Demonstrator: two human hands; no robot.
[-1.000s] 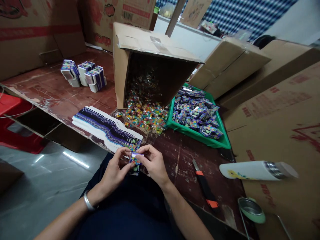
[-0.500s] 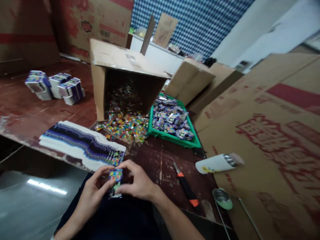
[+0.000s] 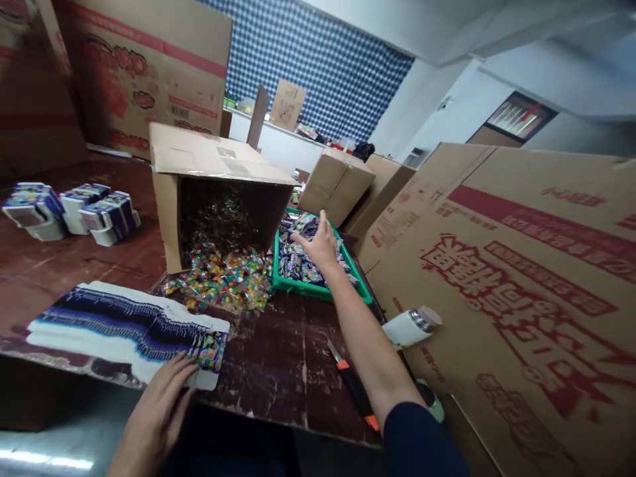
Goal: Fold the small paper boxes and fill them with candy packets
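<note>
My right hand (image 3: 320, 244) is stretched out over the green tray (image 3: 318, 291), fingers spread, nothing in it; small purple printed packets (image 3: 297, 260) fill the tray beneath it. My left hand (image 3: 159, 407) lies flat at the table's near edge, fingertips on the end of a fanned row of flat printed cards (image 3: 124, 324). A tipped cardboard box (image 3: 213, 192) lies on its side behind, spilling colourful wrapped pieces (image 3: 223, 281) onto the dark red table (image 3: 278, 364).
A utility knife (image 3: 350, 384) with orange trim lies right of my forearm. A white bottle (image 3: 410, 326) lies on its side by a large printed carton (image 3: 521, 298). Stacks of folded small boxes (image 3: 69, 211) stand at the far left. More cartons line the back.
Both hands held a small packet together before. My right hand has reached out to the green tray, empty. My left hand dropped onto the fanned cards. The view tilted up.
</note>
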